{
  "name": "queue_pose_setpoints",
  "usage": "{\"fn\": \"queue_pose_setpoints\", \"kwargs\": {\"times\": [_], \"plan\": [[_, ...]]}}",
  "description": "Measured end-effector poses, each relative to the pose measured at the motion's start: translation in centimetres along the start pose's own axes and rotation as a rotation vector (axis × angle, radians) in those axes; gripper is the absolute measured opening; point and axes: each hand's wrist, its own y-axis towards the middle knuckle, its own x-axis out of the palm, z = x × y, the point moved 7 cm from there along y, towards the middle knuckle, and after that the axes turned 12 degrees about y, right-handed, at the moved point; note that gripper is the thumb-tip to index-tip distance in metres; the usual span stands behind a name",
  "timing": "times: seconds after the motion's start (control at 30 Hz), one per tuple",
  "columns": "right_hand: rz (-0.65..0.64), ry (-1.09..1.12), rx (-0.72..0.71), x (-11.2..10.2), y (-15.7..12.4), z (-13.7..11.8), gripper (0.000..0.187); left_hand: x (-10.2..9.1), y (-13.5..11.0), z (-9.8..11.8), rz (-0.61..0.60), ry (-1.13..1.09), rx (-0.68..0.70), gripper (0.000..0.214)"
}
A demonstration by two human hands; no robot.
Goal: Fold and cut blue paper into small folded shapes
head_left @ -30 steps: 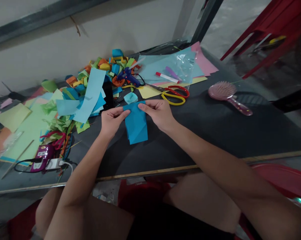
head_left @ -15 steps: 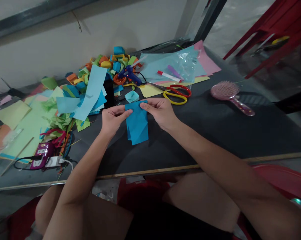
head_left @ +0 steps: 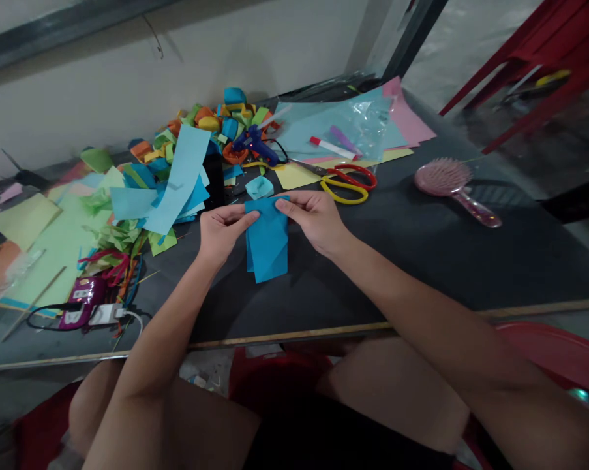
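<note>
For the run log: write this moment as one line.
left hand: pinching blue paper | right hand: pinching its top edge | scissors: beyond hands, untouched

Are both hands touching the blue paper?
Touching. The head view shows the left hand and the right hand each pinching the top edge of the blue paper.

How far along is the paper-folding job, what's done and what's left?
Done, it seems: a heap of small folded coloured paper pieces at the back of the dark table, plus one small light-blue curled paper piece just beyond the hands. In hand: the left hand and right hand pinch the top edge of a blue paper rectangle. Left, probably: loose light-blue paper strips and pale green paper sheets lie unfolded.
</note>
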Motion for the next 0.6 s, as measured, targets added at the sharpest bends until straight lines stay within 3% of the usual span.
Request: {"fn": "queue_pose_setpoints", "kwargs": {"times": [0.27,0.6], "plan": [[-0.029,-0.15,-0.086,-0.02,-0.17,-0.36,0.033,-0.13,0.02,0.72,0.032,0.013,0.014,0.027],[-0.022,-0.132,-0.091,0.12,-0.24,-0.47,0.034,-0.27,0.13,0.67,0.068,0.056,0.046,0.027]]}}
